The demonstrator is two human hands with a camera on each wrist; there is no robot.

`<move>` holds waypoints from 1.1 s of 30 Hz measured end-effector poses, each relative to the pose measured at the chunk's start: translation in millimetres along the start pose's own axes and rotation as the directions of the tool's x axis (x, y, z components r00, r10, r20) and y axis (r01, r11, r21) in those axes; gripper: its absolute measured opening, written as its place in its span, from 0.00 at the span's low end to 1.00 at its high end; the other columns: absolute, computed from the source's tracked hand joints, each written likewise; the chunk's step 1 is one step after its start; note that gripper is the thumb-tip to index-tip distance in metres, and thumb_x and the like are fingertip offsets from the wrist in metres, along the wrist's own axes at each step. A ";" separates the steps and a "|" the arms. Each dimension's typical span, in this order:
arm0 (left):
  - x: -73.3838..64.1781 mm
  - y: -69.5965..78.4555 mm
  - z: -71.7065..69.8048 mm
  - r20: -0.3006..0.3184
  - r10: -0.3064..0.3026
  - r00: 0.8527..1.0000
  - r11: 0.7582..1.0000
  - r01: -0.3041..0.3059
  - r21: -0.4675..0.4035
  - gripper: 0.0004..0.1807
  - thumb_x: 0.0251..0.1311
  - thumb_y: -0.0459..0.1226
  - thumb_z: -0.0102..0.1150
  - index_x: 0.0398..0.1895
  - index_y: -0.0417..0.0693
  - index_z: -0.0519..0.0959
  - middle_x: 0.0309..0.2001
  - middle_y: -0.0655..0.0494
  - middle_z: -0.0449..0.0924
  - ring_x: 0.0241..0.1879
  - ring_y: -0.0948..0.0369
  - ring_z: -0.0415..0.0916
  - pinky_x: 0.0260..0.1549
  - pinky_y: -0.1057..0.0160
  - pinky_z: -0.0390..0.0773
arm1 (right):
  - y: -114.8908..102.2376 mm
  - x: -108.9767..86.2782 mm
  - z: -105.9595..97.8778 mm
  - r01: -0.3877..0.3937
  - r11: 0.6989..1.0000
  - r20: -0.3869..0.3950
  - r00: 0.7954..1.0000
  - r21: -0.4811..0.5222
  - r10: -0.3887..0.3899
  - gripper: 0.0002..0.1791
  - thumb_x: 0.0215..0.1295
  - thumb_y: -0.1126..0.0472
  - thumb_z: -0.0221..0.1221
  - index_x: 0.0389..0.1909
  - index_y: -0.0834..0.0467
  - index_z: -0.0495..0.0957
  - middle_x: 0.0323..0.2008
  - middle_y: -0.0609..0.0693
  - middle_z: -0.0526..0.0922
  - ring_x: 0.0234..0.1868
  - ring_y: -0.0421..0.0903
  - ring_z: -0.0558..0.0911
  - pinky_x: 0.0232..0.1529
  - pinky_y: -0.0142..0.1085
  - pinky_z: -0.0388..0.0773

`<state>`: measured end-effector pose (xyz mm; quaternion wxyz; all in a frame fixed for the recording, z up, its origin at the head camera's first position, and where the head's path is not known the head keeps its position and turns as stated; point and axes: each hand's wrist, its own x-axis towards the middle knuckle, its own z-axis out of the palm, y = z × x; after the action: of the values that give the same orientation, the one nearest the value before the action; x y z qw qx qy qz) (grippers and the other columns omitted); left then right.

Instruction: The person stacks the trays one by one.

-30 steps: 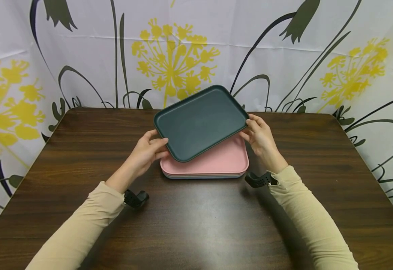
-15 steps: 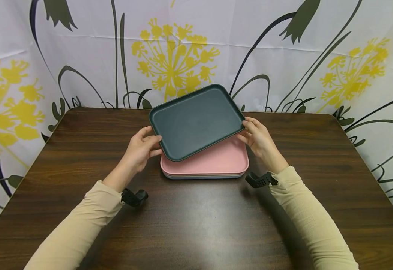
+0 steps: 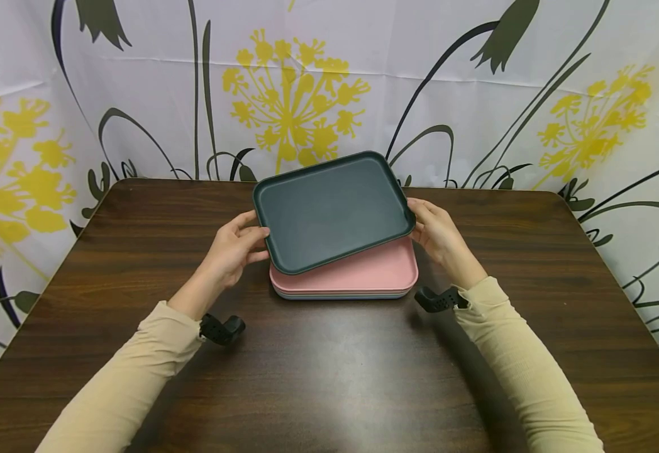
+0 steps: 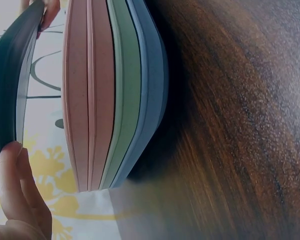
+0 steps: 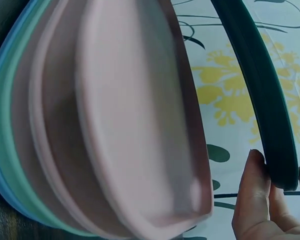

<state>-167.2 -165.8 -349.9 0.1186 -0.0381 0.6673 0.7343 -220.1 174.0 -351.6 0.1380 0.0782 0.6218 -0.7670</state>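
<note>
In the head view a dark green rectangular tray (image 3: 332,212) is held tilted above a stack of trays, its right end higher in the picture than its left. My left hand (image 3: 232,251) pinches its left edge, thumb on the rim and fingers below. At the tray's right edge, my right hand (image 3: 439,236) grips the near corner, its fingers partly hidden behind it. Beneath lies the stack, topped by a pink tray (image 3: 363,267). The left wrist view shows pink layers over a green tray (image 4: 124,95) and a blue tray (image 4: 152,85). There, a gap separates the dark tray from the stack.
The stack rests on a dark wood-grain table (image 3: 335,377). Behind it hangs a white curtain (image 3: 409,44) with yellow and grey plant prints. A black strap device (image 3: 222,329) sits at the left wrist and another black strap device (image 3: 439,299) at the right.
The dark green tray has shifted a little left, then its right end has come down and nearer. My left hand has moved slightly left with it; the stack stays put.
</note>
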 end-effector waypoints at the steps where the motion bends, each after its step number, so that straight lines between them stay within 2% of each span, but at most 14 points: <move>1: 0.2 0.2 -0.1 0.003 -0.002 1.000 1.000 0.002 0.003 0.35 0.68 0.31 0.46 0.74 0.38 0.46 0.35 0.67 0.77 0.32 0.72 0.80 0.32 0.76 0.83 | -0.5 -0.1 -0.4 -0.002 1.000 0.000 1.000 -0.012 0.002 0.06 0.73 0.57 0.48 0.45 0.52 0.71 0.35 0.40 0.77 0.29 0.35 0.79 0.32 0.24 0.78; 5: 1.2 1.1 -0.7 0.009 -0.014 1.000 0.999 0.013 0.032 0.35 0.68 0.31 0.46 0.75 0.38 0.46 0.36 0.66 0.75 0.31 0.73 0.79 0.32 0.77 0.82 | -2.7 -1.0 -1.8 -0.001 0.997 0.011 1.000 -0.071 0.002 0.16 0.74 0.57 0.46 0.58 0.57 0.68 0.38 0.39 0.76 0.32 0.33 0.79 0.35 0.24 0.78; 9: 1.7 1.7 -1.8 0.015 -0.031 0.999 0.996 0.030 0.079 0.35 0.68 0.32 0.46 0.75 0.39 0.45 0.38 0.65 0.74 0.30 0.73 0.78 0.32 0.77 0.82 | -3.7 -1.7 -3.4 0.012 0.993 0.031 0.999 -0.114 -0.009 0.26 0.74 0.59 0.45 0.69 0.63 0.58 0.39 0.38 0.77 0.34 0.33 0.80 0.36 0.24 0.78; 12: 1.2 2.6 -2.4 0.030 -0.040 0.999 0.993 0.037 0.113 0.36 0.68 0.33 0.46 0.75 0.40 0.44 0.42 0.61 0.73 0.31 0.75 0.78 0.32 0.78 0.81 | -4.3 -1.9 -4.8 0.022 0.993 0.045 0.999 -0.119 -0.016 0.27 0.73 0.60 0.46 0.70 0.65 0.57 0.37 0.38 0.79 0.34 0.32 0.81 0.35 0.23 0.78; 15: 0.6 3.5 -2.7 0.049 -0.047 0.998 0.988 0.039 0.149 0.37 0.68 0.34 0.46 0.76 0.40 0.43 0.50 0.52 0.71 0.32 0.76 0.78 0.33 0.78 0.81 | -5.0 -1.7 -5.7 0.026 0.991 0.044 0.999 -0.133 -0.020 0.27 0.73 0.62 0.47 0.70 0.66 0.57 0.35 0.37 0.80 0.33 0.31 0.81 0.36 0.22 0.78; 20: 0.9 3.6 -2.7 0.079 -0.051 0.996 0.982 0.036 0.184 0.36 0.69 0.34 0.45 0.76 0.41 0.44 0.62 0.37 0.64 0.32 0.76 0.78 0.33 0.78 0.81 | -4.5 -1.0 -7.0 0.031 0.981 0.035 0.999 -0.190 -0.025 0.27 0.73 0.64 0.45 0.71 0.65 0.56 0.39 0.38 0.77 0.36 0.29 0.80 0.38 0.21 0.78; 25: 1.5 4.0 -2.8 0.094 -0.052 0.994 0.981 0.033 0.191 0.35 0.69 0.34 0.45 0.75 0.41 0.45 0.62 0.36 0.64 0.33 0.76 0.79 0.33 0.78 0.81 | -4.2 -1.7 -8.7 0.031 0.976 0.038 0.999 -0.217 -0.023 0.27 0.72 0.67 0.44 0.71 0.66 0.56 0.43 0.40 0.73 0.39 0.29 0.78 0.41 0.20 0.78; 33: 3.9 3.9 -1.1 0.076 -0.074 0.994 0.978 0.057 0.202 0.35 0.69 0.34 0.46 0.75 0.43 0.47 0.62 0.37 0.65 0.34 0.75 0.79 0.34 0.77 0.82 | -6.6 -5.1 -12.8 0.050 0.968 0.064 0.997 -0.247 -0.036 0.28 0.71 0.68 0.45 0.70 0.68 0.55 0.40 0.39 0.75 0.36 0.29 0.79 0.41 0.20 0.79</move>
<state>-171.9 -166.7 -347.0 0.1739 -0.0174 0.7303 0.6604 -218.0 188.3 -346.7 0.1483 0.0242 0.7102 -0.6878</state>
